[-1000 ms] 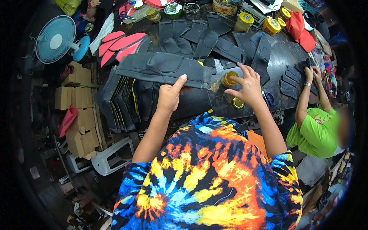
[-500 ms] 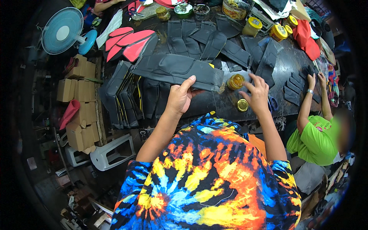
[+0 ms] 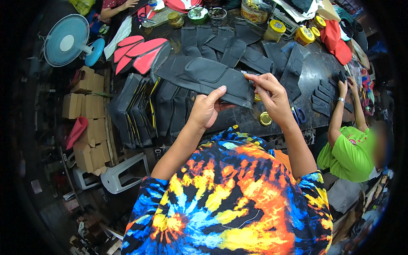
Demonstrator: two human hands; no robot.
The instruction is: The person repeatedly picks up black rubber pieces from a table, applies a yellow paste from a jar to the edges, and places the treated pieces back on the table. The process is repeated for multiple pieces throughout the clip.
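Note:
My left hand grips a long black leather-like piece by its near edge, thumb on top and fingers beneath. Stitched curved seams and a rounded overlay show on the piece, which is raised above the table. My right hand is closed at the piece's right end, fingers bent together, the index fingertip touching its far corner. An amber dab shows at that fingertip; whether the fingers pinch anything is hard to see. Behind this hand, a jar of amber stuff is mostly hidden. Its gold lid lies nearer me.
Folded black pieces stand stacked at the left, beside red-and-black shapes. More black pieces lie across the back. Blue-handled scissors rest right of my hand. A co-worker in green handles small black strips.
My right hand has moved left from beside the open jar to the end of the black piece, its fingers closing together. My left hand still holds the piece, now tilted down more at the right.

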